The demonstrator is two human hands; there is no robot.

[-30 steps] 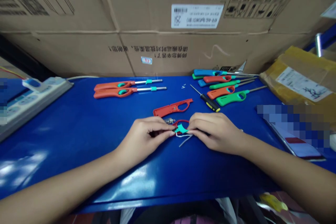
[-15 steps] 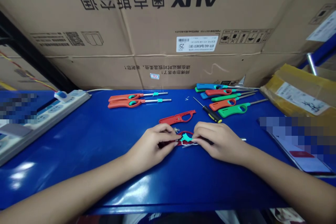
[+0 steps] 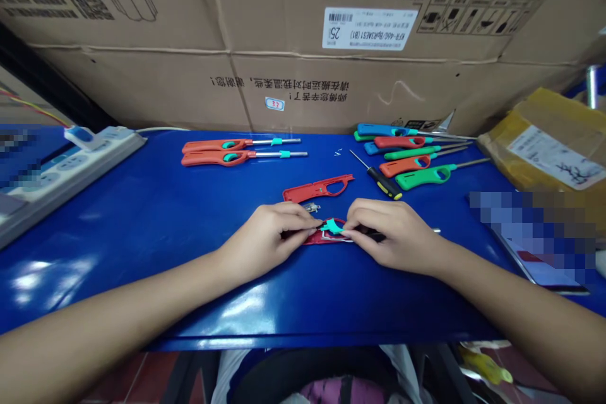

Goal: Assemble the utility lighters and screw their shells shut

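A red lighter handle half [image 3: 314,239] lies in front of me, partly hidden by my fingers, with a white wire [image 3: 337,238] along it. In its ring opening sits a teal trigger [image 3: 333,226]. My left hand [image 3: 274,235] is closed in a pinch on the handle half, fingertips at the trigger's left end. My right hand [image 3: 392,235] pinches the trigger's right end; a metal tube end [image 3: 436,230] pokes out beyond that hand. Just behind lie a small metal part [image 3: 312,207] and the other red handle half [image 3: 315,190].
A black-and-yellow screwdriver [image 3: 384,184] lies behind my right hand. Two red lighters [image 3: 215,157] rest at back left, several coloured lighters [image 3: 423,178] at back right. A power strip [image 3: 61,170] is left; a phone-like device [image 3: 534,252] and taped parcel [image 3: 544,139] are right.
The view has tilted down, so the table appears higher. Both hands stay at the handle half; the teal trigger has turned slightly between the fingertips.
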